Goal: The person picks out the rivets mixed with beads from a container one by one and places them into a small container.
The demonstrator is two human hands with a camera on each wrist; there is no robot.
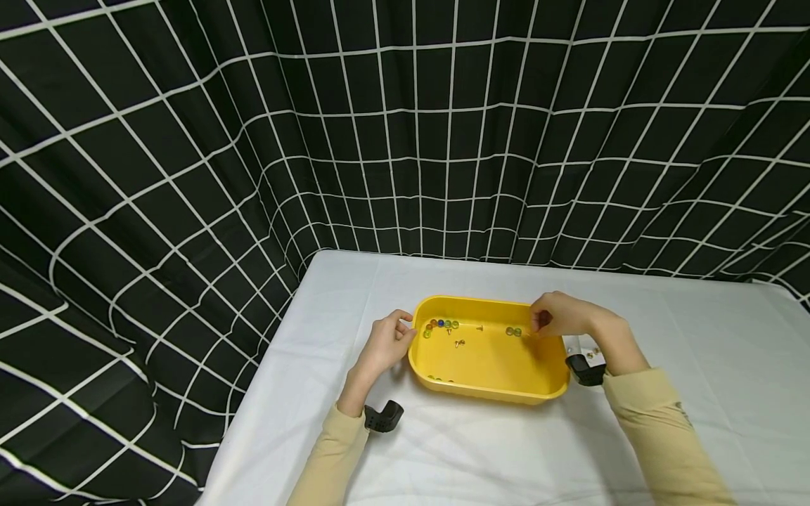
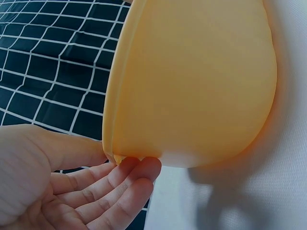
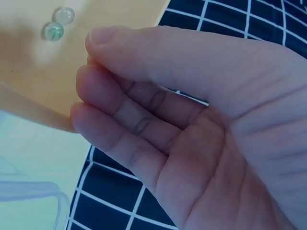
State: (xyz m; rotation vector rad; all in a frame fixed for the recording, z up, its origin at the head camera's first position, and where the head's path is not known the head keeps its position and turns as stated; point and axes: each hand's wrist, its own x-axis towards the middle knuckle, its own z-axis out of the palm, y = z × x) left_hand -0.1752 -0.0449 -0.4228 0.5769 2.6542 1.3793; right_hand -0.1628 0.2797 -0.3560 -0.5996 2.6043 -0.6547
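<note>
A yellow plastic tub (image 1: 493, 362) stands on the white cloth. My left hand (image 1: 386, 341) pinches its left rim, thumb at the lip and fingertips against the outer wall (image 2: 192, 86). Over the right end of the tub is my right hand (image 1: 557, 314); its thumb and fingertips are drawn together, and I cannot tell whether something small is between them. A pair of clear greenish marbles (image 3: 53, 31) lies near those fingertips on the tub floor. Coloured marbles (image 1: 441, 323) line the tub's left end, with several small brass-coloured pieces (image 1: 458, 344) nearby.
A clear container (image 1: 572, 344) stands just right of the tub, partly behind the right wrist's black camera mount (image 1: 585, 371); small brass-coloured pieces (image 1: 591, 355) show beside it. Black curtains (image 1: 468, 140) with a white grid hang behind and left of the table.
</note>
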